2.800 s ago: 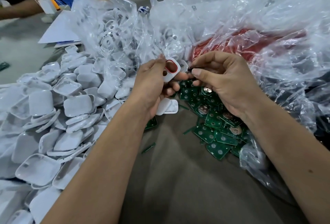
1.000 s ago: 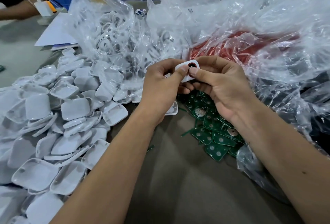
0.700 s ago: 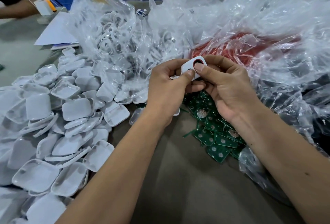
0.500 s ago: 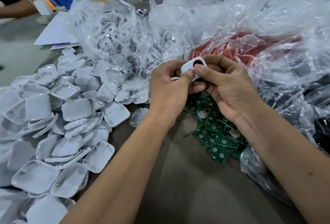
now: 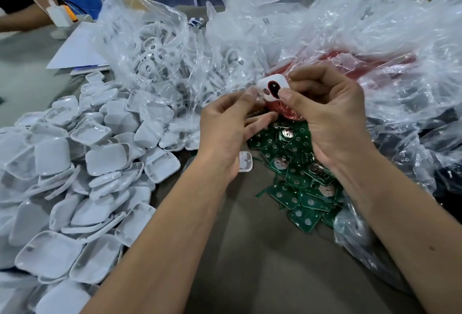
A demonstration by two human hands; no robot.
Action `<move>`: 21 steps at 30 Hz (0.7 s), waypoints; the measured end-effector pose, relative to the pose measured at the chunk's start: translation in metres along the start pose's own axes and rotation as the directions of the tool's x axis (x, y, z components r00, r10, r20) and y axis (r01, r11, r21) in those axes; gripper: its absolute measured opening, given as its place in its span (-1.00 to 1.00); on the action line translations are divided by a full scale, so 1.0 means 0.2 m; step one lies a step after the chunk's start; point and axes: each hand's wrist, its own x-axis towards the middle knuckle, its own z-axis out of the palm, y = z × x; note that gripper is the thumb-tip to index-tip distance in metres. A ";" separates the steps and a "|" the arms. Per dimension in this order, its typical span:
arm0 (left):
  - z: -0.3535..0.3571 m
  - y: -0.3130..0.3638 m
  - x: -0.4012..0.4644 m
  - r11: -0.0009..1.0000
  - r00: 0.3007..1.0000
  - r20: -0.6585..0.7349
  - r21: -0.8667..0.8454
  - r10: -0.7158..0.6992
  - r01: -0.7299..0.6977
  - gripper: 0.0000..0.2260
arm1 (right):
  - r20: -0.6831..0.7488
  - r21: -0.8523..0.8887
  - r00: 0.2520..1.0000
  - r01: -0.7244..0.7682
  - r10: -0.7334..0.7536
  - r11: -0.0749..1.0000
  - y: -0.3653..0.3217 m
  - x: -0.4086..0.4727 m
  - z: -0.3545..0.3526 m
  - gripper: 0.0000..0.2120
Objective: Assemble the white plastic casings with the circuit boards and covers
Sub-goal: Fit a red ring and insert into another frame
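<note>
White casing [image 5: 271, 87] with a red oval insert was held up at centre, above the table, pinched by the right hand [image 5: 327, 123] between thumb and fingers. Left hand [image 5: 226, 128] sat just beside it; its blurred fingertips were at the casing's left edge, and whether they gripped it could not be told. Green circuit boards [image 5: 300, 183] lay heaped below the hands on the brown table [image 5: 250, 263]. A pile of white covers [image 5: 82, 171] spread across the near left. Clear plastic bags [image 5: 325, 26] filled the far side, one holding white ring-shaped parts [image 5: 150, 63], another over something red.
</note>
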 end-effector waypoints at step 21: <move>0.02 -0.03 0.06 0.932 0.991 0.014 -0.341 -0.131 0.127 -0.96 | 0.353 -0.532 0.908 0.392 -0.224 0.751 0.00 0.01 0.06 -0.79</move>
